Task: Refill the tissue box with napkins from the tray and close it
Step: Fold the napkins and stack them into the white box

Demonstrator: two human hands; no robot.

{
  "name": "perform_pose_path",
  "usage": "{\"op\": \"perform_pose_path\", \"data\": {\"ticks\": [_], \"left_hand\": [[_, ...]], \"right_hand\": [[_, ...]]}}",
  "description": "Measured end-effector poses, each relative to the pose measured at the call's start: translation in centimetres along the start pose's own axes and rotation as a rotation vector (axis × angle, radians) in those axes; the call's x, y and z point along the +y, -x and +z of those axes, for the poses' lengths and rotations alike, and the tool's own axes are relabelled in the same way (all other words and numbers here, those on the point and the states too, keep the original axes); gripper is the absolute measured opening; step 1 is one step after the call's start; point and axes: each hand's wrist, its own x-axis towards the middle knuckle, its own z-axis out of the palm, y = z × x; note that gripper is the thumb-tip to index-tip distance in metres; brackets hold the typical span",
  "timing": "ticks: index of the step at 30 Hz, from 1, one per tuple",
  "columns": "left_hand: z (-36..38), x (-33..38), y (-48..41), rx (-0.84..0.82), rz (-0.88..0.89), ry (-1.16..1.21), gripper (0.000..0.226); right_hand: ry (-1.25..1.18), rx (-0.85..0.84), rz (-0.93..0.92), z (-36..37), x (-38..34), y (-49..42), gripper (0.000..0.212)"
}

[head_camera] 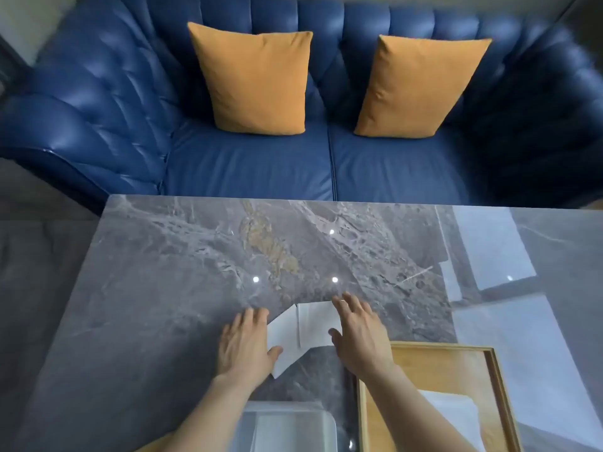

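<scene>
At lower centre of the frame, the left hand (245, 341) and right hand (357, 331) press flat, fingers spread and gripping nothing, on a white napkin (301, 327), seemingly folding it to fit the tissue box (287, 425) below, beside the tray (434, 363).

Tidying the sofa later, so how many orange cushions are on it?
2: the left cushion and the right cushion both lean against the blue sofa backrest. None seem hidden.
</scene>
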Motion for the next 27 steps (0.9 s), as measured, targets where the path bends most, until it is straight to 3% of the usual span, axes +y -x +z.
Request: {"op": "perform_pose_path", "data": {"ticks": [6, 14, 18, 20, 27], "left_hand": [[0.8, 0.7, -0.7, 0.024, -0.072, 0.063, 0.059], [1.0, -1.4, -0.5, 0.058, -0.204, 0.315, 0.016], [-0.2, -3.0, -0.9, 0.127, -0.246, 0.568, 0.009], [-1.0, -3.5, -1.4, 0.090, -0.221, 0.731, 0.010], [-3.4, -3.2, -1.2, 0.025, -0.285, 1.323, 0.018]], "right_hand": [[0.016, 0.017, 0.013, 1.7, 0.4, -0.8, 0.061], [0.022, 0.101, 0.055, 3.0, 0.5, -1.5, 0.033], [-0.073, 0.136, 0.102, 3.0, 0.3, -1.8, 0.021], [-0.198, 0.110, 0.135, 2.7, 0.1, -2.1, 0.017], [-1.019, -0.088, 0.343, 1.5, -0.2, -2.6, 0.010]]}}
